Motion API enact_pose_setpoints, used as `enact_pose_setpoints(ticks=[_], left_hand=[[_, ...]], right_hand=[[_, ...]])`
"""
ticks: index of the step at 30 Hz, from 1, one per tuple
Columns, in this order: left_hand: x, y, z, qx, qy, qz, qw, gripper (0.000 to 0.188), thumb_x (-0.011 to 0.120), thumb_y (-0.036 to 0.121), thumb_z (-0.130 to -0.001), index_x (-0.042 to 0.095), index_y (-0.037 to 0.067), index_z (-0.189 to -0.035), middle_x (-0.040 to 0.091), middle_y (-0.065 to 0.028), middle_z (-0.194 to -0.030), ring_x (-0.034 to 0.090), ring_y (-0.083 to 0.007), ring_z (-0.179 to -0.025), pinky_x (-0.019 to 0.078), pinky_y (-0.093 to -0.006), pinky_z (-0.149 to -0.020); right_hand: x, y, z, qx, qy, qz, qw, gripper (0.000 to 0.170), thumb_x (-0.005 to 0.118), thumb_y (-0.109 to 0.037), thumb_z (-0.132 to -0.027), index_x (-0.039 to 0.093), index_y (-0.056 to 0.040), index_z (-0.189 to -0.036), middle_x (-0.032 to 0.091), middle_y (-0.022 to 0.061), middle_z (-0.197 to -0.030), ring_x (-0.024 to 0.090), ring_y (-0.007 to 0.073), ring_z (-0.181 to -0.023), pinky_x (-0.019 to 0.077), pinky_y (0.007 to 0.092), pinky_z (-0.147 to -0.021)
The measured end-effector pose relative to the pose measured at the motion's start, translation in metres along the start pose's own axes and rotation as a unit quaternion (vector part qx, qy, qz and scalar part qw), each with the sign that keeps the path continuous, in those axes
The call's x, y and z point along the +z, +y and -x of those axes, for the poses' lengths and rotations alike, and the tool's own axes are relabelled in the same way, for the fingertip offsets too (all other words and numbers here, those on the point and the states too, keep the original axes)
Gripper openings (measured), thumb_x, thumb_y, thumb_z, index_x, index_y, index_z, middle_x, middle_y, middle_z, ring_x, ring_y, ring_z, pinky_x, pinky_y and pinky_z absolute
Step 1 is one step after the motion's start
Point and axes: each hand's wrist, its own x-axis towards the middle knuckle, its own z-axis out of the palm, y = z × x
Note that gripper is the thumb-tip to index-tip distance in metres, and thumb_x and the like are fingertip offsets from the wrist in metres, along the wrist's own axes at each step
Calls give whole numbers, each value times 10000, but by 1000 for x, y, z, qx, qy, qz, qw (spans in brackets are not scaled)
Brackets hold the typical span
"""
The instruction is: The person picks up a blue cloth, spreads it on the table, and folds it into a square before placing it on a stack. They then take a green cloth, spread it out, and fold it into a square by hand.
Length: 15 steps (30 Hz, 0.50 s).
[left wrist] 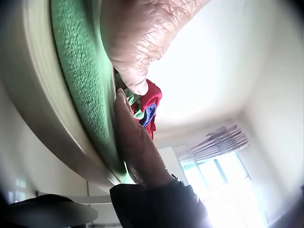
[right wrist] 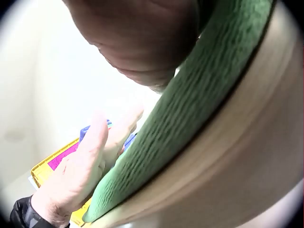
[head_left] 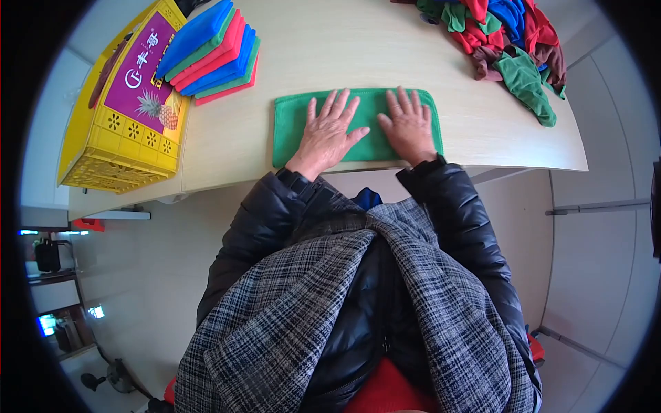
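A green cloth (head_left: 368, 144) lies flat as a wide rectangle along the table's near edge. My left hand (head_left: 326, 134) rests on its left half, fingers straight and somewhat spread, thumb pointing right. On the right half rests my right hand (head_left: 409, 127), its fingers also straight and its thumb toward the left hand. A strip of green shows between the two hands. In the left wrist view the cloth (left wrist: 85, 76) reaches close to the table's rounded edge, with the right hand (left wrist: 140, 149) on it. The right wrist view shows the cloth (right wrist: 166, 123) and the left hand (right wrist: 76, 175).
A stack of folded blue, green and red cloths (head_left: 224, 58) stands at the back left, against a yellow crate (head_left: 82, 131) with a purple label. Crumpled red, green, blue and brown cloths (head_left: 520, 69) are heaped at the back right. The table's edge (head_left: 516, 166) runs just in front of me.
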Motion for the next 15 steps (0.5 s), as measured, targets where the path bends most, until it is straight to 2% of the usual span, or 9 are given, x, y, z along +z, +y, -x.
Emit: enact_pose_setpoints(ticks=[2, 5, 10, 15], left_hand=[[1, -1, -7, 16, 13, -5, 1000, 701, 418, 578, -1005, 425, 88, -1506, 338, -128, -1602, 271, -296, -1498, 172, -586, -1193], [8, 2, -10, 12, -66, -18, 998, 703, 420, 565, -1011, 364, 108, -1543, 274, -114, -1634, 248, -295, -1506, 163, -569, -1203], [4, 0, -8, 11, -78, -25, 997, 701, 422, 561, -1012, 346, 122, -1553, 252, -111, -1643, 232, -290, -1513, 150, -562, -1210], [-10, -27, 18, -54, -62, -22, 996, 696, 416, 557, -1014, 330, 138, -1562, 252, -112, -1643, 198, -287, -1525, 131, -566, -1215]], right_hand=[[1, 15, 2, 21, 7, 5, 1000, 627, 459, -491, -1004, 413, -128, -1513, 353, 118, -1594, 282, 359, -1484, 217, 553, -1193], [4, 24, 3, 40, 5, 10, 999, 630, 452, -496, -1006, 408, -127, -1515, 350, 117, -1595, 280, 359, -1484, 214, 550, -1195], [-2, 23, 3, 35, -7, 4, 999, 633, 443, -501, -1008, 407, -124, -1515, 347, 117, -1596, 269, 353, -1488, 212, 546, -1197], [-1, 32, 10, 50, 9, 3, 999, 635, 441, -499, -1009, 406, -114, -1513, 351, 120, -1593, 270, 352, -1486, 217, 544, -1196]])
